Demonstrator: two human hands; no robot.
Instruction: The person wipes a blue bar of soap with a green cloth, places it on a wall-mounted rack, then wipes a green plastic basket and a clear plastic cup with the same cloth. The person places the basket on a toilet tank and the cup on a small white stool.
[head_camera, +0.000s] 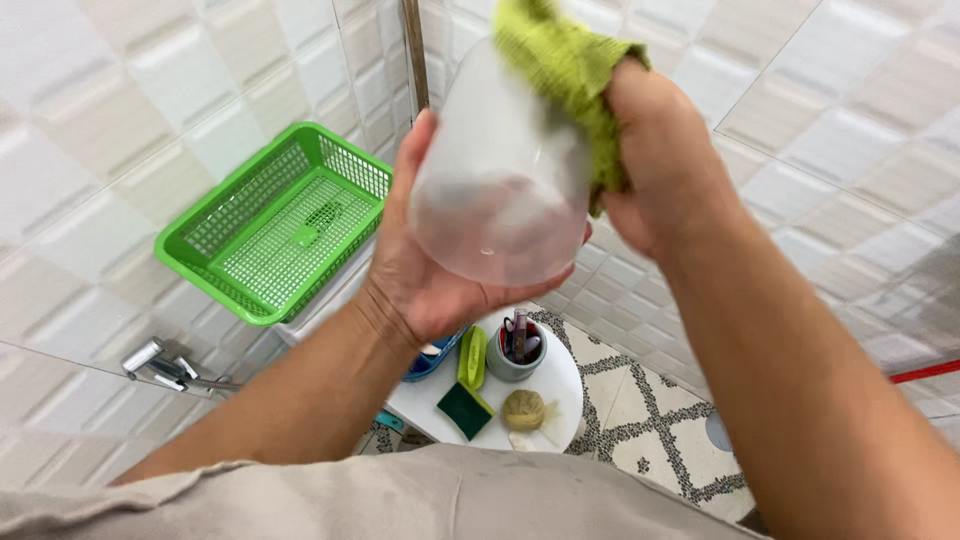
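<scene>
My left hand (415, 275) grips a frosted, translucent plastic container (500, 180) from below and the left side, its bottom turned toward me. My right hand (655, 165) presses a green cloth (570, 70) against the container's upper right side. Both hands are raised in front of a white tiled wall. The container's mouth points away and is hidden.
An empty green mesh basket (275, 225) sits on a ledge at left, with a chrome tap fitting (165, 365) below it. Lower down, a white sink (555, 385) holds a green-yellow sponge (465, 408), a scrub pad (523, 408) and a grey cup of utensils (515, 350). Patterned floor tiles (650, 420) lie to the right.
</scene>
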